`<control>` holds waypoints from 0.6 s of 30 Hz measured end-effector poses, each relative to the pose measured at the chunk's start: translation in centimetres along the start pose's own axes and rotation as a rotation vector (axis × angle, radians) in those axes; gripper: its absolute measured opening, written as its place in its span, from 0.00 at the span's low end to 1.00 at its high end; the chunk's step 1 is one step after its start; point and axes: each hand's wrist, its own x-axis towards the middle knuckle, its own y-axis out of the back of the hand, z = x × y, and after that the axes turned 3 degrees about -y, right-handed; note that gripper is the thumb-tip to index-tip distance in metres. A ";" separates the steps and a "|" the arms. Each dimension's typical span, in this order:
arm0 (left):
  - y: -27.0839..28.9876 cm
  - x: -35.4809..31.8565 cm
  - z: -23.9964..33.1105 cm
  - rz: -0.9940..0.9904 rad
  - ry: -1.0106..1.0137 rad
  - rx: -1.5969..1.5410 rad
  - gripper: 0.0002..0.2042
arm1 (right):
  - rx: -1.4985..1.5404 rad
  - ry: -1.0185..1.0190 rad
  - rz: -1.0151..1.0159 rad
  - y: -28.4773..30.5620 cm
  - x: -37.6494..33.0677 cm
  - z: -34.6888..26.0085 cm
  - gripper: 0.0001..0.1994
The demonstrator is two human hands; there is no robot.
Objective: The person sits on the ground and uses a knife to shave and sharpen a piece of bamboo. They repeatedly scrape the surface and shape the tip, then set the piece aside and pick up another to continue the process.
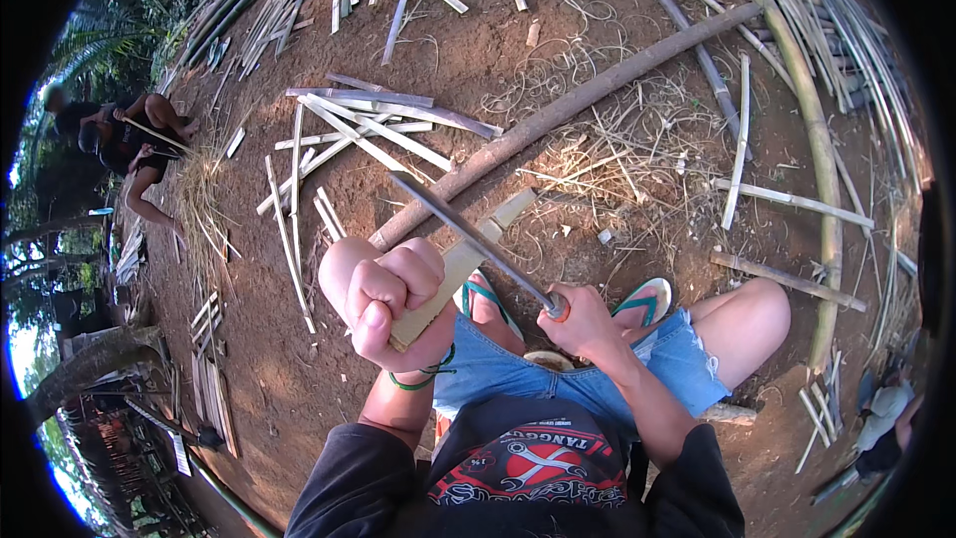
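Fingers of the left hand (383,301) clamp a flat, pale-yellow bamboo strip (453,279), its long axis running toward one-thirty. The right hand (586,321) clenches a slender, dark-metal knife (480,242), aimed across the strip toward ten o'clock.

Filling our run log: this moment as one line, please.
left hand: gripping bamboo strip | right hand: holding knife | view: knife crosses strip

a black t-shirt (398,508) with loose sleeves (349,478) carries a chest print (543,463) of pale crossed wrenches on red. frayed blue denim shorts (483,364), a green cord bracelet (430,375), teal-strapped flip-flops (650,310) with pale soles.
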 end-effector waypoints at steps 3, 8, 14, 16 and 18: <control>-0.1 -0.3 0.2 0.011 -0.008 0.021 0.14 | -0.031 -0.051 -0.019 0.2 1.4 1.9 0.12; 0.4 -0.3 0.3 0.072 0.012 0.005 0.15 | -0.084 0.033 -0.025 0.7 -1.1 -2.1 0.12; 0.2 -0.1 0.7 0.048 0.020 0.031 0.15 | -0.069 -0.102 -0.009 -0.2 0.5 1.2 0.11; 0.9 0.0 0.3 0.074 0.006 0.020 0.15 | -0.114 -0.084 -0.035 0.3 -0.4 -1.3 0.11; 1.2 0.0 0.4 0.069 0.004 -0.003 0.15 | -0.069 -0.011 -0.008 0.1 -1.3 -1.7 0.11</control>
